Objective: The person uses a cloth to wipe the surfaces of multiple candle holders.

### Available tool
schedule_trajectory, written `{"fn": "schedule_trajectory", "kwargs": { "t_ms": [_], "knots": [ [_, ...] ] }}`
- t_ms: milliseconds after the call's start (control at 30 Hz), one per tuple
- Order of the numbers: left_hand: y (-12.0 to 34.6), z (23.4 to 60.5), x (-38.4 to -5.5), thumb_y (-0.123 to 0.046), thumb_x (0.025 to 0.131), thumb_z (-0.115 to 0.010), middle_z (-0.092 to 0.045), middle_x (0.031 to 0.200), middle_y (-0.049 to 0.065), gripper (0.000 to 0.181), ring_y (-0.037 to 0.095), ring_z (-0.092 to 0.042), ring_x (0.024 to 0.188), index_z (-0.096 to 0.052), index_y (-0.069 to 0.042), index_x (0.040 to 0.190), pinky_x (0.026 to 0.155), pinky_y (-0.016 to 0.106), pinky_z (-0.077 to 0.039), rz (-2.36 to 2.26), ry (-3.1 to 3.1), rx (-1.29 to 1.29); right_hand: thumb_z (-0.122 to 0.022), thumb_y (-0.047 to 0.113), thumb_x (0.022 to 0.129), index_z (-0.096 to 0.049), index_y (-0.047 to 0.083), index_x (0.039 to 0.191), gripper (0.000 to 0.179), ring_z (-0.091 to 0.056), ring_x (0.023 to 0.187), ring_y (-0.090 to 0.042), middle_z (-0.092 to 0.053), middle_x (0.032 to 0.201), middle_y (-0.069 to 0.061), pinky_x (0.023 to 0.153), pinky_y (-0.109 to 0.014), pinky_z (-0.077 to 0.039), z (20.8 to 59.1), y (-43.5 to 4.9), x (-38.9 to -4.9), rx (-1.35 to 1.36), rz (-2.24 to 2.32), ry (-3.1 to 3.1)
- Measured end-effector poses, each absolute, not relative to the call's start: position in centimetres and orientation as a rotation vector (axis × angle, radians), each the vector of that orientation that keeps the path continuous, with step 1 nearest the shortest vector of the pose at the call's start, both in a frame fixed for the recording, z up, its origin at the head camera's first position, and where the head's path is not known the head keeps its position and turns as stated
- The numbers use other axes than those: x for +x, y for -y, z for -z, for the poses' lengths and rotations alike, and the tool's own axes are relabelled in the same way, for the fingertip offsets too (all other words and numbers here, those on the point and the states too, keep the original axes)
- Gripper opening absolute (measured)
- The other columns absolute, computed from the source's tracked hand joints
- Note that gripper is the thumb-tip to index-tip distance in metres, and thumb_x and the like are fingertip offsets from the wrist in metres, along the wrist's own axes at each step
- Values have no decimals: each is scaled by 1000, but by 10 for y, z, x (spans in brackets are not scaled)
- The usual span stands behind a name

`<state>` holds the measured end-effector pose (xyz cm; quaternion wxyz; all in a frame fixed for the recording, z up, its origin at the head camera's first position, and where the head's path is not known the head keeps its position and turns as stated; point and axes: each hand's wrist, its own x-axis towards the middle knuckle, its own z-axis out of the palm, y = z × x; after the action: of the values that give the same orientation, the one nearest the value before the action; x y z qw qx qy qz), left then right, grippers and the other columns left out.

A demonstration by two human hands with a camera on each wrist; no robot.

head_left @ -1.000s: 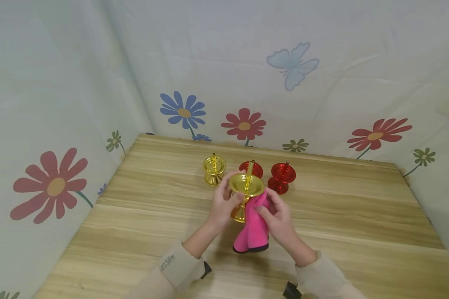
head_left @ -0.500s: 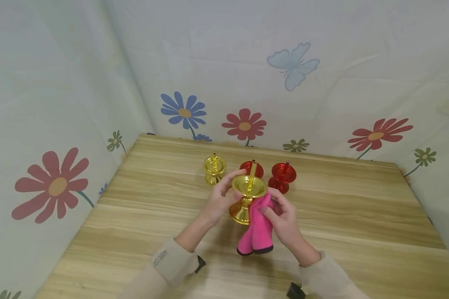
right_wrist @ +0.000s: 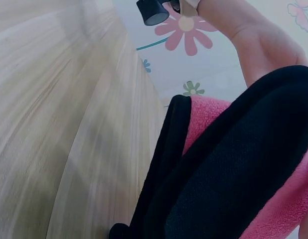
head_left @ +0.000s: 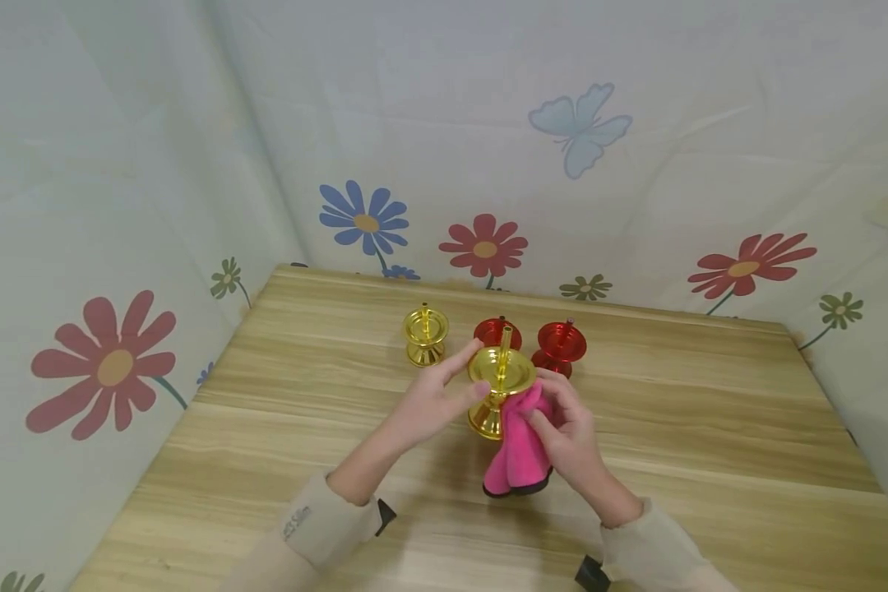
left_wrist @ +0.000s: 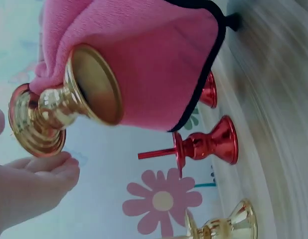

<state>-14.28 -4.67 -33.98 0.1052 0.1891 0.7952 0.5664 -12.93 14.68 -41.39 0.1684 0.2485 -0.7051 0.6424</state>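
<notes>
A gold candle holder (head_left: 501, 372), with a dish and an upright tube, is off the table, its base visible in the left wrist view (left_wrist: 96, 84). My left hand (head_left: 432, 403) lies at the dish's left side, thumb and fingers spread, fingertips touching or very near the rim. In the left wrist view a gap shows between thumb and dish. My right hand (head_left: 571, 423) pinches a pink cloth (head_left: 521, 452) with black edging against the holder's right side, under the dish. The cloth hangs below and hides part of the stem. Some right fingers are hidden behind it.
Behind the hands, another gold candle holder (head_left: 425, 333) stands at the left on the wooden table (head_left: 326, 370). Two red candle holders stand to its right, one (head_left: 497, 329) partly hidden by the held one, the other (head_left: 562, 345) farther right. A flowered curtain (head_left: 429, 123) rises behind the table.
Both hands, the held gold candle holder and the pink cloth have shifted slightly right. The left hand's thumb and fingers lie more spread beside the dish. The standing candle holders have not moved.
</notes>
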Motion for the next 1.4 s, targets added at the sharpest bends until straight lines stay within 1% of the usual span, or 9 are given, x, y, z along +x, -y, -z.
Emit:
{"fn": "schedule_trajectory", "kwargs": {
  "t_ms": [200,333,433,633,767,967,1133,1233,1400],
  "knots": [
    [42,367,-153,-20,84,-60,-34,141,3,60,16,-26,132,-32,-8,136,107,36,-24,-1791,-2311,597,-53,-16,78,-50,-15,101,23,-55,97,-4,-49,117,5,75,-15,-49,413,-149,-130,725,-1862,1998],
    [45,383,-158,-26,84,-59,-35,140,-1,63,14,-25,133,-30,-12,138,107,36,-23,-1839,-2207,737,-53,-12,80,-54,-5,102,23,-55,102,-6,-52,116,3,78,-17,-49,411,-154,-130,797,-2012,1929],
    [47,387,-158,-34,82,-59,-36,141,-1,65,14,-23,133,-30,-15,138,108,41,-21,-1860,-2117,830,-52,-12,80,-56,4,103,28,-53,107,-8,-52,117,2,81,-18,-48,410,-158,-132,873,-2130,1872],
    [50,389,-164,-55,74,-56,-38,139,2,78,16,-25,133,-29,-21,138,105,53,-21,-1829,-2032,912,-45,-21,76,-56,9,103,42,-51,110,-10,-52,117,0,81,-18,-48,407,-163,-135,990,-2264,1787],
    [50,387,-167,-53,69,-62,-46,134,3,82,17,-33,129,-30,-21,138,104,50,-25,-1815,-2099,805,-45,-20,77,-57,8,102,39,-53,106,-10,-54,116,-1,80,-18,-48,406,-165,-135,962,-2266,1788],
    [49,378,-162,-32,72,-70,-53,126,3,65,17,-44,121,-44,-15,129,101,37,-35,-1800,-2290,581,-51,-14,79,-58,7,98,30,-56,99,-8,-54,112,1,77,-15,-48,405,-166,-134,824,-2148,1861],
    [45,371,-153,-36,77,-65,-43,135,3,68,21,-43,122,-36,-14,135,97,37,-40,-1606,-2464,639,-50,-23,73,-57,-1,93,30,-56,95,-5,-54,108,3,73,-14,-49,406,-164,-134,756,-1922,1961],
    [41,370,-150,-43,74,-66,-40,137,4,77,20,-42,123,-34,-11,136,98,37,-38,-1549,-2537,628,-51,-25,71,-55,-10,91,25,-54,97,-4,-53,108,3,75,-13,-48,406,-162,-134,777,-1809,1992],
    [37,371,-148,-48,69,-69,-41,137,5,83,19,-42,123,-34,-12,136,99,39,-38,-1561,-2544,560,-53,-22,72,-55,-11,91,22,-54,97,-3,-53,108,5,77,-14,-48,404,-162,-134,803,-1808,2016]
  ]
}}
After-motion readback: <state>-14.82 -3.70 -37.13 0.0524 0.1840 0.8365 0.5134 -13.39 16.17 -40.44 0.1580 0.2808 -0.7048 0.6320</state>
